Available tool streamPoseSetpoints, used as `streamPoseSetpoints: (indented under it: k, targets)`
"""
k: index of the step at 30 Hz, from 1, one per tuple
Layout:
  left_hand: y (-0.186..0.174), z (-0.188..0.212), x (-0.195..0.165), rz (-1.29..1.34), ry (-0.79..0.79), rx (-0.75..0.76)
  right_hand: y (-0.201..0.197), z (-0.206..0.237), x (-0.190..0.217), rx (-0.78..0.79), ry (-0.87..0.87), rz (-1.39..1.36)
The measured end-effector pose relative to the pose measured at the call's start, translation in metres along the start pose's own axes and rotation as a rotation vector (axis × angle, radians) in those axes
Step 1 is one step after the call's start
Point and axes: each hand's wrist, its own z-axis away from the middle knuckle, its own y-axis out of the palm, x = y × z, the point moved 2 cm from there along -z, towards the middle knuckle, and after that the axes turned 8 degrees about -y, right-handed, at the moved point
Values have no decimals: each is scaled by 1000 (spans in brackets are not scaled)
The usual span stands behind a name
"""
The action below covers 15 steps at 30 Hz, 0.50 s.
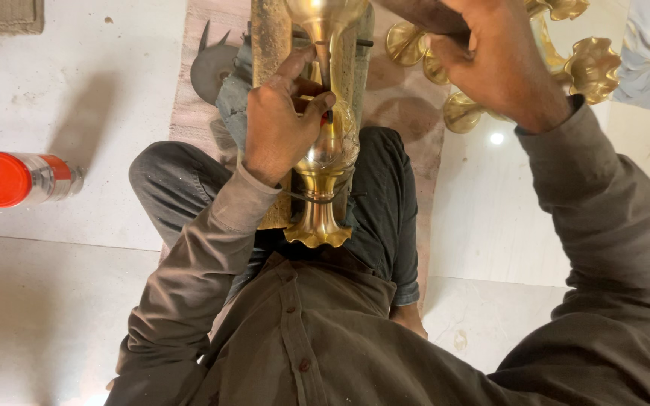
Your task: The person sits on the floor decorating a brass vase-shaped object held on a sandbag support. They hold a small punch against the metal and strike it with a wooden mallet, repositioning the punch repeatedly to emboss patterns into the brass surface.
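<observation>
A polished brass vase-shaped piece (325,162) lies lengthwise on a wooden block (271,45) across the seated person's lap, its flared, scalloped foot at 6 o'clock and its wider bowl running out of view at 12 o'clock. The left hand (280,120) rests on the piece's narrow neck, fingers pinched shut around a thin dark tool (323,71) whose tip meets the metal. At 1 o'clock from the piece, the right hand (494,64) is closed in a fist around a dark handle (423,15), the far end of which lies beyond the frame. More brass pieces with ruffled rims (592,68) are heaped on the floor at 2 o'clock. A grey disc blade (212,68) lies at 11 o'clock, and a clear jar with an orange lid (16,179) lies on its side on the pale floor (77,301) at 9 o'clock
</observation>
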Motion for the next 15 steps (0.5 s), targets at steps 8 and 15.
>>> streamPoseSetpoints:
  k: [8,15]
  targets:
    - [1,8,-7,12,9,-21,-1,8,-2,-41,-124,91]
    - [1,12,-11,-12,-8,-39,-4,11,1,21,-74,44]
